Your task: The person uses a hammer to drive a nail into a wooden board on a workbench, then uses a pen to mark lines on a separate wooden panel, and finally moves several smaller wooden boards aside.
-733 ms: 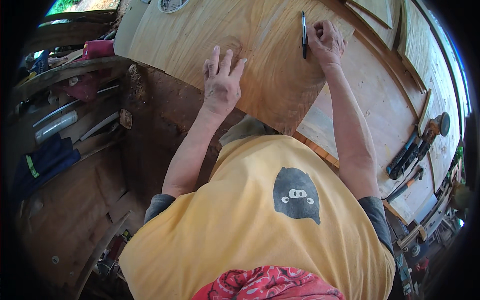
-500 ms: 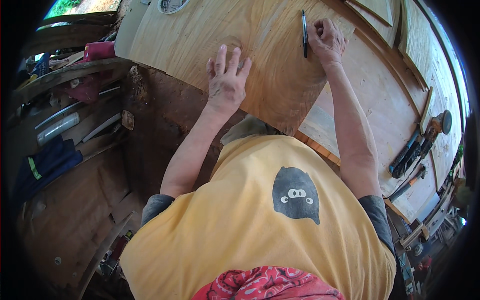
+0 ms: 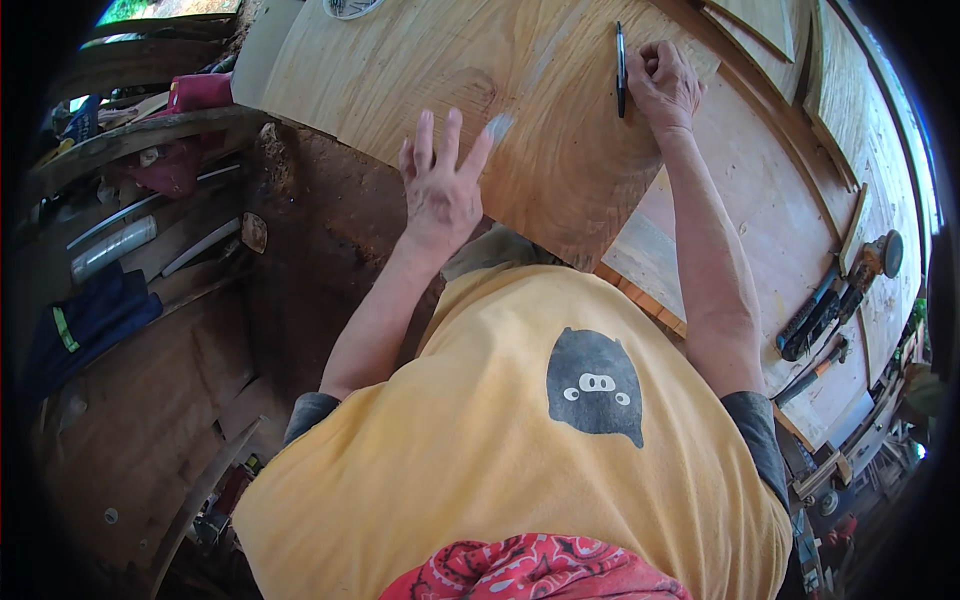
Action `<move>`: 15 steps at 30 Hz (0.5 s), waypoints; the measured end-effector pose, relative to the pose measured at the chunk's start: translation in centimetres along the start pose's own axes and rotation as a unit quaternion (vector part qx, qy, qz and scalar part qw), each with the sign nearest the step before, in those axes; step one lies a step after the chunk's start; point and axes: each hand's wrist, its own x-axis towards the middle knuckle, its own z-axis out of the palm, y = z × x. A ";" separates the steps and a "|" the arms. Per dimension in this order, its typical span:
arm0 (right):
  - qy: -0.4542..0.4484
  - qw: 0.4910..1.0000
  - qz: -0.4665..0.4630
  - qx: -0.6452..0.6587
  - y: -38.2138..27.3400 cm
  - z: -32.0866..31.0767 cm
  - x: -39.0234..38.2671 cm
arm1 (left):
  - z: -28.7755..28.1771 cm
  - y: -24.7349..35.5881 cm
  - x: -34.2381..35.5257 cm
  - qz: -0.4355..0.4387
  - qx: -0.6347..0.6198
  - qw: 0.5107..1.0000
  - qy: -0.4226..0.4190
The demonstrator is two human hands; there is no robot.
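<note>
A broad wooden board (image 3: 420, 75) with swirling grain lies across the bench in front of me. Over its near edge my left hand (image 3: 440, 195) is spread, fingers stretched and holding nothing. A small pale, shiny patch (image 3: 499, 126) shows on the wood just beyond that hand's fingertips; I cannot make out what it is. My right hand (image 3: 666, 88) rests closed on the board's right part, fingers curled under; whatever is in them is hidden. Just left of the right hand lies a dark pen (image 3: 621, 70), apart from the fingers.
A white round tub (image 3: 350, 9) of small metal pieces stands at the far edge. On the right lie wooden boards (image 3: 840, 90), a hammer (image 3: 815, 370) and dark-handled tools (image 3: 810, 320). Left, a low shelf bears a dark blue cloth (image 3: 95, 315) and a clear roll (image 3: 114, 248).
My left hand has drawn back toward me and slightly left, uncovering more of the pale patch. The right hand stays closed beside the pen. The whole view has shifted slightly.
</note>
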 end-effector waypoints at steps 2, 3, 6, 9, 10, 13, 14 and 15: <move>-0.012 1.000 0.007 0.011 0.1 0.3 -0.1 | 0.7 -0.9 2.0 -0.003 0.014 1.000 -0.020; -0.017 1.000 0.010 0.019 0.3 0.4 0.1 | 0.9 -1.1 2.7 -0.003 0.026 0.999 -0.033; 0.001 1.000 0.001 0.007 1.0 0.7 -0.2 | 0.0 -1.0 1.3 0.036 0.045 0.997 -0.060; -0.008 1.000 0.006 -0.010 0.9 0.7 -0.1 | -1.0 -0.3 -1.3 0.049 0.043 0.995 -0.078; -0.009 1.000 0.007 -0.009 1.0 0.7 -0.1 | -1.0 -0.1 -1.8 0.045 0.032 0.996 -0.077; 0.001 1.000 0.001 -0.003 1.0 0.7 0.1 | -0.8 0.6 -0.4 0.036 0.059 0.996 -0.062; -0.001 1.000 0.006 -0.009 1.0 0.7 0.1 | -0.5 0.7 0.2 0.034 0.059 0.996 -0.062; -0.004 1.000 0.010 -0.014 0.8 0.7 0.1 | -0.2 0.7 1.0 0.029 0.055 0.997 -0.043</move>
